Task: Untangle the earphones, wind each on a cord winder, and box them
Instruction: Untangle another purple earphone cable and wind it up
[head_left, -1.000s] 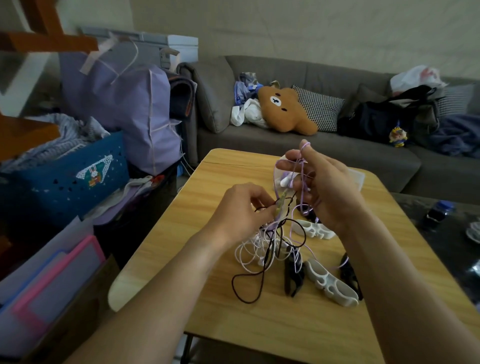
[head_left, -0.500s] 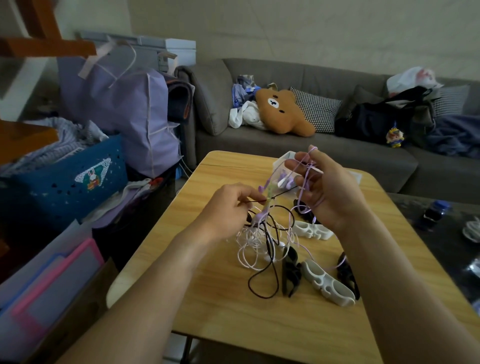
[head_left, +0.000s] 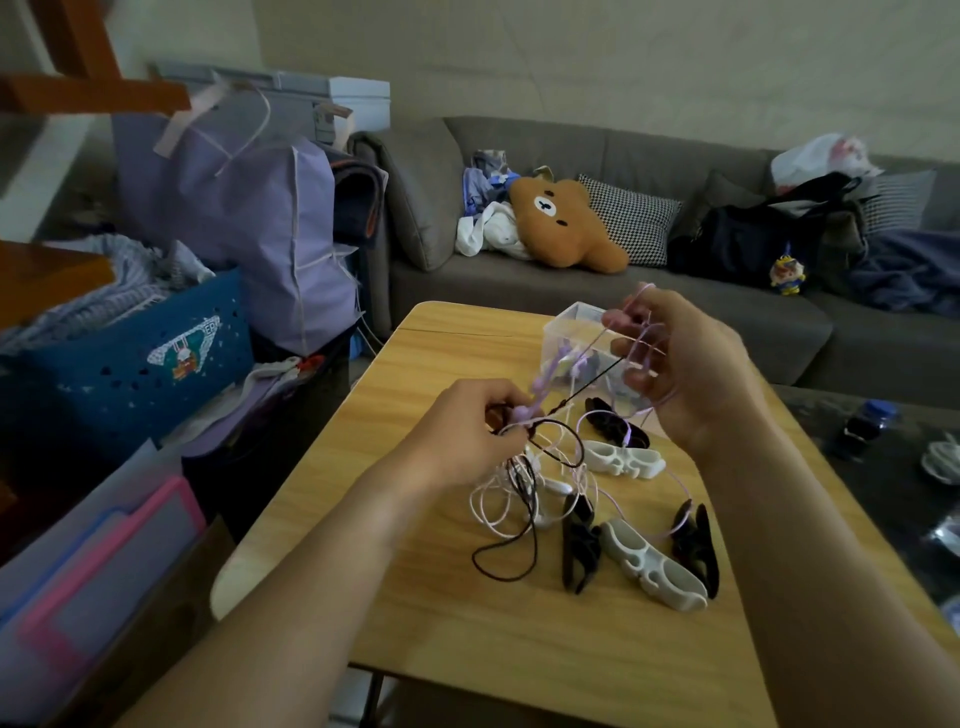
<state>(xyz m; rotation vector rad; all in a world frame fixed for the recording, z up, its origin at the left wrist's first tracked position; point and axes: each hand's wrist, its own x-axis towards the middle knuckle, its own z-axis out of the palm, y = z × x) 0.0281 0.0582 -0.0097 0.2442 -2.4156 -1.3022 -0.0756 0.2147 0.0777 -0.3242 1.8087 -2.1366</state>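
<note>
A tangle of earphone cords (head_left: 524, 493), white, lilac and black, hangs from both hands down to the wooden table (head_left: 467, 623). My left hand (head_left: 467, 431) pinches the knot where the lilac and black cords cross. My right hand (head_left: 685, 364), raised higher, holds loops of the lilac cord wound round its curled fingers. A black cord runs taut between the two hands. White cord winders (head_left: 652, 566) (head_left: 623, 460) and black cord winders (head_left: 579, 551) (head_left: 696, 545) (head_left: 613, 426) lie on the table. A clear plastic box (head_left: 563, 332) stands behind the hands.
A grey sofa (head_left: 597, 291) with a bear cushion, bags and clothes runs behind the table. A blue basket (head_left: 140, 364), a lilac bag and folders crowd the left side. A dark low table with a bottle (head_left: 862, 426) sits at the right.
My hands have drawn apart, the right one moving right and up, the left one lower, stretching the black cord between them. The hanging cords shifted with them.
</note>
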